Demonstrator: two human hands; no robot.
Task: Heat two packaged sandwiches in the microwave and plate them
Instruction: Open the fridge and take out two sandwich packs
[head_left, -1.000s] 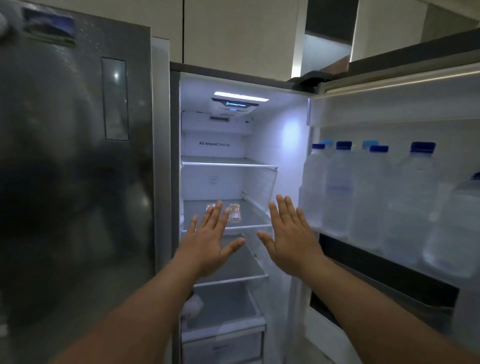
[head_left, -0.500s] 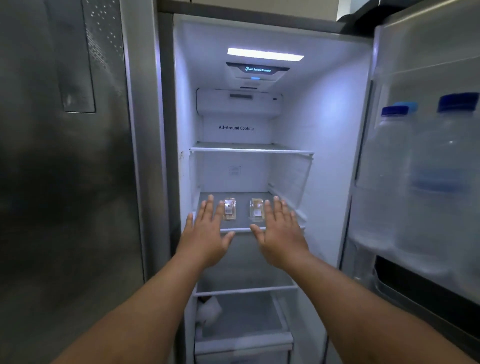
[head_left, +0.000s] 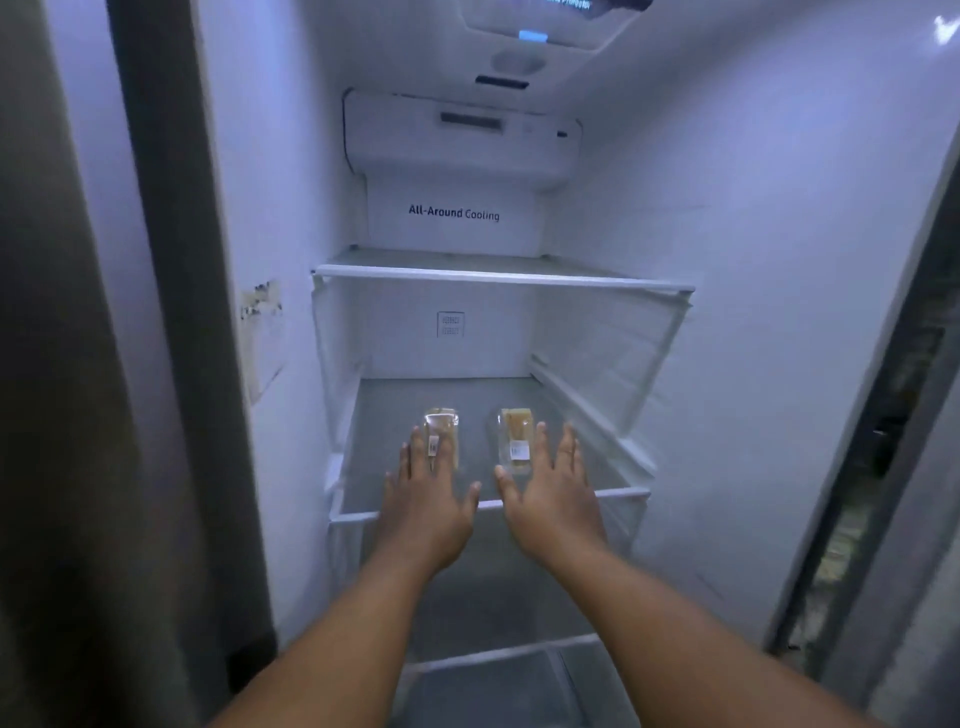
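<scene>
Two sandwiches lie side by side, a little apart, on the middle shelf (head_left: 613, 480) of the open fridge (head_left: 753, 260): the left sandwich (head_left: 445, 435) and the right sandwich (head_left: 514, 439), each in a clear wrapper with a small white label. The left hand (head_left: 423, 512) is flat and open, fingers spread, its fingertips overlapping the left sandwich's near end, though contact cannot be told from this angle. The right hand (head_left: 553, 501) is likewise spread and empty, just beside the right sandwich on its outer side. Nothing is gripped yet. These packs look light and soft (bread inside thin film, by the look of it), so they should lift easily but would crush under a hard pinch, and chilled film may be a bit slick. The safest hold is likely across the long sides, thumb on one edge and fingers on the other, with gentle pressure, one pack per hand.
</scene>
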